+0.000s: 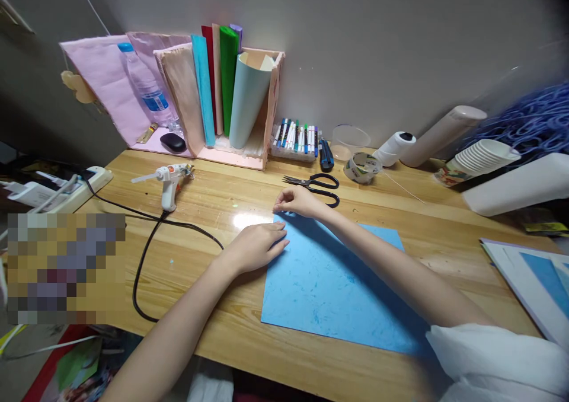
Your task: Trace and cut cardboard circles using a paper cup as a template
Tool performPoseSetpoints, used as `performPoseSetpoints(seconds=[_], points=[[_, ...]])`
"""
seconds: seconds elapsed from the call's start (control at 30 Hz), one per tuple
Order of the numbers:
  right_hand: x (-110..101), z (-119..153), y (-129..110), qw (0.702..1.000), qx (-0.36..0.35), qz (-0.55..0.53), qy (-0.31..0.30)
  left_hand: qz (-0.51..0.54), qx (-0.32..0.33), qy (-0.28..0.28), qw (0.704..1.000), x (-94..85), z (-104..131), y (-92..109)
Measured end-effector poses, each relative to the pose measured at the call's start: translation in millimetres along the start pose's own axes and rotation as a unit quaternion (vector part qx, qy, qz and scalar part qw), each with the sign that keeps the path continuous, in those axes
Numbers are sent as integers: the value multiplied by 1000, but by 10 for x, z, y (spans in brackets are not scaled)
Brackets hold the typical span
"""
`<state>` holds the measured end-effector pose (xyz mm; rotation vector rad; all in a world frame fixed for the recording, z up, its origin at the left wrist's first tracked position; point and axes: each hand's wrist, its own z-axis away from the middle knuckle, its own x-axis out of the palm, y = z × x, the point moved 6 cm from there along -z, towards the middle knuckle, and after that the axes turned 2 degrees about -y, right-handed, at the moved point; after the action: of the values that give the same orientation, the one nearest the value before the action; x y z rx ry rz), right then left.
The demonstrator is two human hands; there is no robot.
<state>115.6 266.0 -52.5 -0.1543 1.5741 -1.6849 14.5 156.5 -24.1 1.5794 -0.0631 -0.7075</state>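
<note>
Left hand touches blue sheet, right hand perhaps pinching corner

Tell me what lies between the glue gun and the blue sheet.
Between the glue gun and the blue sheet, the head view shows part of a black cord and the left hand, which overlaps the sheet's edge.

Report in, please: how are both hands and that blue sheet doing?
Left hand flat, fingers over left edge of blue sheet. Right hand at its far left corner, fingertips close together. Scissors just beyond, off the sheet.
</note>
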Motion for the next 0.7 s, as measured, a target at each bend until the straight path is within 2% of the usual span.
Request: performPoseSetpoints(seconds=[0.2, 0.27, 0.4, 0.47, 0.57, 0.63, 0.7], points=[[4, -16, -81, 999, 17, 35, 1, -5, 13, 10, 1000, -7, -2, 2], [2, 3, -130, 999, 8, 32, -18, -21, 18, 8, 1000, -7, 7, 23], [-1, 110, -193, 993, -21, -89, -78, -61, 24, -3, 998, -16, 18, 64], [-20, 187, -179, 981, -23, -172, -87, -47, 22, 23, 998, -71, 10, 79], [-50, 299, -147, 962, -30, -262, -78, 85, -19, 121, 989, -231, -8, 38], [-53, 360, -143, 953, -39, -292, -70, 222, -53, 170, 959, -293, -15, -21], [-36, 403, -153, 950, -46, -300, -67, 323, -58, 189, 925, -306, -27, -41]])
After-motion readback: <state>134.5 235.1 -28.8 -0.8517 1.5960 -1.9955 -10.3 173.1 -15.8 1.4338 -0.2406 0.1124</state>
